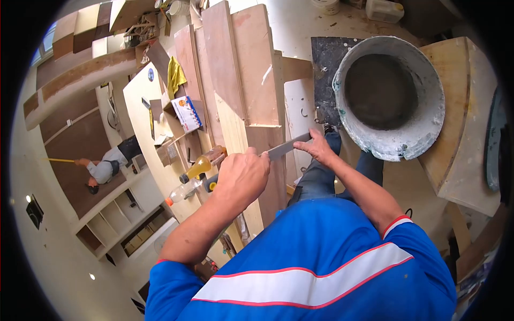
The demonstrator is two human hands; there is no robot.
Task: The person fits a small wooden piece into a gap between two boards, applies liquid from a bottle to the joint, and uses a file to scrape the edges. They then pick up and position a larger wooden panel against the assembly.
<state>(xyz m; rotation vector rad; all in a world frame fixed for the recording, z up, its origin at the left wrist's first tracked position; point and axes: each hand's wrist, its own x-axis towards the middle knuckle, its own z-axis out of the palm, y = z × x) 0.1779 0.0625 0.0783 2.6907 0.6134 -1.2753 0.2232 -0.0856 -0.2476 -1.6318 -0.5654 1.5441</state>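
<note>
A flat grey metal strip (289,147) spans the gap between my two hands, above my legs. My left hand (243,174) is closed around one end of it, knuckles up, beside the stacked wooden boards (257,64). At the strip's other end, my right hand (316,147) pinches it between thumb and fingers. Just left of my left hand lie a bottle of yellow liquid (201,167) and a clear bottle with an orange cap (183,192).
A large plaster-crusted bucket (425,115) with dark contents stands front right, beside a curved wooden panel (447,64). A small box (187,113) and a yellow cloth (175,77) lie on the bench at left. Another person (107,170) holds a yellow stick far left.
</note>
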